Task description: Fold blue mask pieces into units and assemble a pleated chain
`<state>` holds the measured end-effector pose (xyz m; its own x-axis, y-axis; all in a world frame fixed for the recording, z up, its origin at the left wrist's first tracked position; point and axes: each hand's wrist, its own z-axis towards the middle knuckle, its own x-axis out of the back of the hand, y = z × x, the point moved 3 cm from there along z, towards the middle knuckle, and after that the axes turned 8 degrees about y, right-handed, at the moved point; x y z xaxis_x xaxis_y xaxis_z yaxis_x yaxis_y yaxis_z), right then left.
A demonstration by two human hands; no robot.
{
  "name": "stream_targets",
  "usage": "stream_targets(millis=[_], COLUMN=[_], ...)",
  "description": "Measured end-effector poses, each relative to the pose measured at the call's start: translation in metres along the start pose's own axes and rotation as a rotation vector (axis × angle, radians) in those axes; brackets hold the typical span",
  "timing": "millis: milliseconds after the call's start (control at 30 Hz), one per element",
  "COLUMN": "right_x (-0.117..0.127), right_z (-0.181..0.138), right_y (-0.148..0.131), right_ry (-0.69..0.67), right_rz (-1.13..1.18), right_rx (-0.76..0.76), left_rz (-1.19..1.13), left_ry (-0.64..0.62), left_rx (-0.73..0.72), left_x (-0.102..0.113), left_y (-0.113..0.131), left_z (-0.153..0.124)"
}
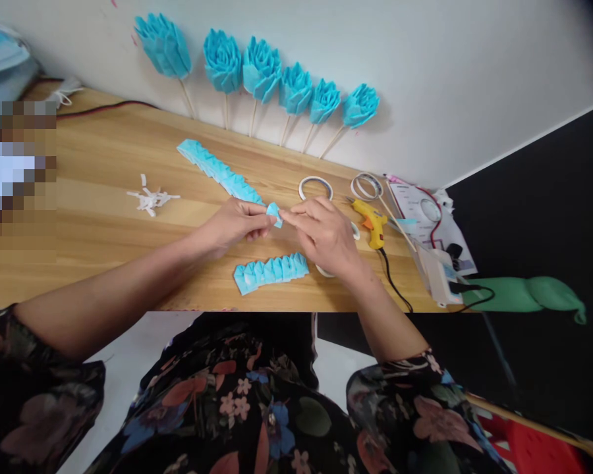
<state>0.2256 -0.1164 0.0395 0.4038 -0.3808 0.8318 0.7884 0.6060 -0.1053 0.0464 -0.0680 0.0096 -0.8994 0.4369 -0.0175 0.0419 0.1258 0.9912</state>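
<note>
Between my hands, over the middle of the wooden table, is a small folded piece of blue paper (pixel 275 214). My left hand (pixel 240 224) pinches its left side, while the fingers of my right hand (pixel 323 230) are closed at its right edge. Behind my left hand a long strip of folded blue paper petals (pixel 217 169) lies slantwise; its near end meets the fingers, and I cannot tell if it joins the small piece. A shorter folded petal strip (pixel 271 271) rests on the table in front of my hands.
Several blue paper flowers on sticks (pixel 222 62) lean against the wall. A yellow glue gun (pixel 370 220), tape rolls (pixel 367 187) and a white power strip (pixel 439 276) are at the right. White paper scraps (pixel 151 199) lie left. A green bag-like object (pixel 524 293) hangs past the table's right edge.
</note>
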Motion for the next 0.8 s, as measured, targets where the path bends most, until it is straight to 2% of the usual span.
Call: stream_targets(millis=[67,167,267,400,533,633,700,800], right_x=[0.005,0.007,-0.003,-0.019,-0.025,-0.021,-0.015,-0.009], right_z=[0.001,0.002,0.002,0.005,0.011,0.015,0.017,0.018], right_y=[0.004,0.014,0.02,0.018,0.016,0.017,0.016,0.009], right_ry=[0.032,0.12,0.068,-0.01,-0.017,0.085,0.197,0.303], right_rz=[0.083,0.269,0.502,0.712,0.74,0.613,0.457,0.23], right_rx=[-0.054,-0.27,-0.464,-0.554,-0.55,-0.507,-0.401,-0.137], left_rz=[0.015,0.039,0.047,0.063,0.053,0.007,-0.039,-0.077], left_ry=[-0.016,-0.024,-0.029,-0.021,0.017,0.068,0.112,0.144], left_rx=[-0.018,-0.044,-0.044,-0.045,-0.045,-0.037,-0.031,-0.036], left_x=[0.0,0.001,0.002,0.003,0.003,0.005,0.006,0.008], left_y=[0.001,0.004,0.005,0.005,0.007,0.006,0.004,0.001], left_z=[0.0,0.0,0.0,0.0,-0.001,0.0,0.001,0.003])
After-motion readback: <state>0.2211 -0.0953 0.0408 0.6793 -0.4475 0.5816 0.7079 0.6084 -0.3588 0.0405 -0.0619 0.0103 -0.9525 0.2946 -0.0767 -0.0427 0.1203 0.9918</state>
